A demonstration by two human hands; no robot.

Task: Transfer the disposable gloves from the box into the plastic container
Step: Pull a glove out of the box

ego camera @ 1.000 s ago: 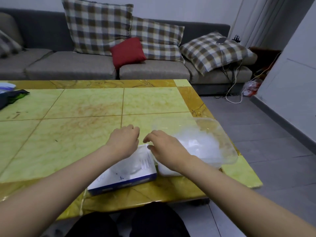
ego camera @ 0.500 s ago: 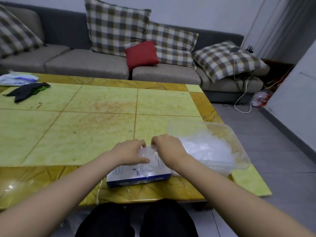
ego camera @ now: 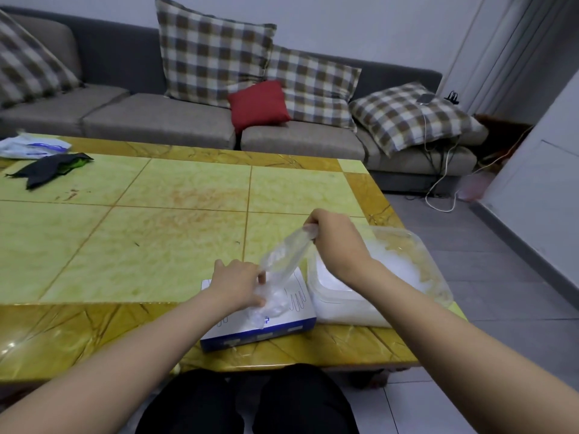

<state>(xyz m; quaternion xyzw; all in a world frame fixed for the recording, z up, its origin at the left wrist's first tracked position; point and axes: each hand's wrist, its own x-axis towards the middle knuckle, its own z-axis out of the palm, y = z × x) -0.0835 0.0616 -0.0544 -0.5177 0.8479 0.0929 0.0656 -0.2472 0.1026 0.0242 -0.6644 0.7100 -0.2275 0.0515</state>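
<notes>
1. Head view: the right hand [ego camera: 332, 242] pinches the top of a clear glove [ego camera: 283, 255], raised above the box [ego camera: 282, 321], so the glove draws out long and taut.
2. Lower and nearer, the left hand [ego camera: 238, 285] rests on the box and pinches the glove's bottom end at the opening, likely to steady the box and keep the rest inside.
3. Just right of the box, under the right forearm, stands the container [ego camera: 432, 277], a white heap of gloves [ego camera: 391, 270] already inside, which makes for a short carry.
4. Both sit on the tabletop [ego camera: 156, 230] near its front edge, within easy reach.
</notes>
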